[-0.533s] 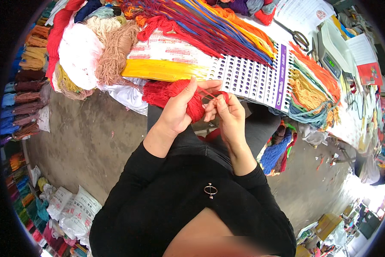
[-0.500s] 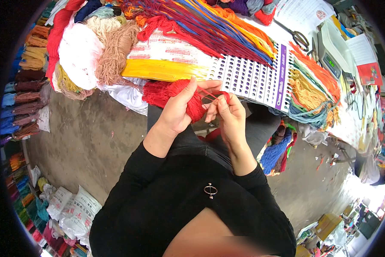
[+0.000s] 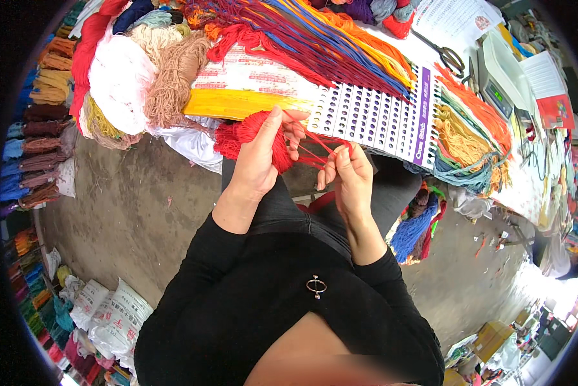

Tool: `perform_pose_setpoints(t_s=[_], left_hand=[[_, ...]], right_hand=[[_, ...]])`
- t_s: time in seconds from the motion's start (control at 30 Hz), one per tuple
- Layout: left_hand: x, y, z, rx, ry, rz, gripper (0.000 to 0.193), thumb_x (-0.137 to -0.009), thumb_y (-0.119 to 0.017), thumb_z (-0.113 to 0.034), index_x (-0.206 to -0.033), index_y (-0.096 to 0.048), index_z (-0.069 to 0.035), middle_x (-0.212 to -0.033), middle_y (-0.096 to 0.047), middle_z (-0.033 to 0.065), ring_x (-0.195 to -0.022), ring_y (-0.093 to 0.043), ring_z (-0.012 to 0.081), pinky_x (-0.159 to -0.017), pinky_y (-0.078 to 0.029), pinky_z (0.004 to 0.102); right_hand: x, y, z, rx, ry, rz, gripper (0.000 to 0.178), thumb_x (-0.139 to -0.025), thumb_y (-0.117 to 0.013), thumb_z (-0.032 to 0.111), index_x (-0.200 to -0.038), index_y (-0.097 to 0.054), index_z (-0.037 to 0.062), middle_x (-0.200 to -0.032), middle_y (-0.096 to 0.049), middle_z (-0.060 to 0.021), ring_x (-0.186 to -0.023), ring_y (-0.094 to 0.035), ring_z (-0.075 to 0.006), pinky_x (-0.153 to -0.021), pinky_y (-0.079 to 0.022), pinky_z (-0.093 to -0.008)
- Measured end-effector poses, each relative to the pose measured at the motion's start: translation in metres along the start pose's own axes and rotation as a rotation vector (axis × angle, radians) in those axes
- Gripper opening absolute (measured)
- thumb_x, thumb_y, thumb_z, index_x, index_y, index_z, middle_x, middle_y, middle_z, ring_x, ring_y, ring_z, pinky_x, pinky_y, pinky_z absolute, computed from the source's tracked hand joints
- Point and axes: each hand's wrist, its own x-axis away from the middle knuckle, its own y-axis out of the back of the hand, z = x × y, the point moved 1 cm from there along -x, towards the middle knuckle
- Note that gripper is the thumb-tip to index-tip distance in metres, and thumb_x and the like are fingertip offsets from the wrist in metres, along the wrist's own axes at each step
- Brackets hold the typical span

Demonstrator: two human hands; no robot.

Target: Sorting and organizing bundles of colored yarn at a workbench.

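A bundle of red embroidery thread (image 3: 268, 132) hangs from my left hand (image 3: 261, 157), its fingers wrapped into the strands and the thumb pointing up. Red strands run from there across a short gap to my right hand (image 3: 351, 172), which pinches them between thumb and fingertips. Just beyond my hands lies a white card with rows of punched holes (image 3: 360, 122) and a purple edge strip. Long maroon, blue and orange threads (image 3: 340, 48) are threaded at its far side. A flat sheaf of yellow thread (image 3: 244, 105) lies left of the card.
White (image 3: 118, 83) and tan skeins (image 3: 176, 80) are heaped at the table's left. Black scissors (image 3: 450, 59), a digital scale (image 3: 500, 80) and gold and teal threads (image 3: 472, 141) lie to the right. Coloured skeins (image 3: 41, 141) hang far left. Blue yarn (image 3: 410, 233) hangs beside my right leg.
My hands have drawn apart: the left has shifted left with the red bundle and the right slightly to the right. The red strands between them now stretch longer.
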Motion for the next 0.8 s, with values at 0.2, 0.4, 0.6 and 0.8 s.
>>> perform_pose_setpoints(t_s=[0.2, 0.4, 0.6, 0.8], left_hand=[[-0.001, 0.003, -0.005, 0.115, 0.126, 0.020, 0.042, -0.096, -0.039, -0.033, -0.102, -0.058, 0.004, -0.073, -0.051, 0.0005, -0.056, -0.044, 0.0052, -0.051, -0.038, 0.0184], [0.002, 0.004, -0.003, -0.093, 0.114, 0.174, 0.050, -0.097, -0.031, -0.037, -0.092, -0.059, 0.004, -0.061, -0.048, 0.0003, -0.050, -0.042, 0.0062, -0.046, -0.034, 0.0176], [0.005, -0.006, 0.006, 0.059, 0.139, 0.151, 0.050, -0.098, -0.027, -0.035, -0.111, -0.054, 0.005, -0.106, -0.060, 0.0134, -0.091, -0.057, 0.0163, -0.077, -0.046, 0.0260], [0.013, -0.012, 0.014, -0.236, 0.106, 0.263, 0.047, -0.098, -0.027, -0.032, -0.119, -0.051, 0.002, -0.127, -0.049, 0.0104, -0.091, -0.055, 0.0138, -0.064, -0.046, 0.0228]], right_hand=[[0.008, -0.006, 0.010, 0.233, -0.354, 0.283, 0.020, -0.091, -0.053, 0.019, -0.096, -0.055, -0.0007, -0.056, -0.051, -0.0016, -0.044, -0.052, -0.0118, -0.045, -0.040, -0.0216], [0.008, 0.004, 0.014, -0.310, -0.015, 0.164, 0.017, -0.091, -0.052, 0.016, -0.084, -0.052, 0.0003, -0.072, -0.056, -0.0069, -0.052, -0.051, -0.0134, -0.051, -0.044, -0.0244], [-0.006, 0.020, 0.010, -0.020, 0.030, -0.135, 0.018, -0.094, -0.048, 0.018, -0.086, -0.056, 0.0036, -0.069, -0.054, -0.0009, -0.053, -0.048, -0.0074, -0.049, -0.037, -0.0196], [0.001, -0.019, -0.006, 0.364, 0.049, 0.031, 0.004, -0.087, -0.054, 0.001, -0.089, -0.055, -0.0024, -0.076, -0.050, -0.0023, -0.055, -0.050, -0.0074, -0.050, -0.041, -0.0189]])
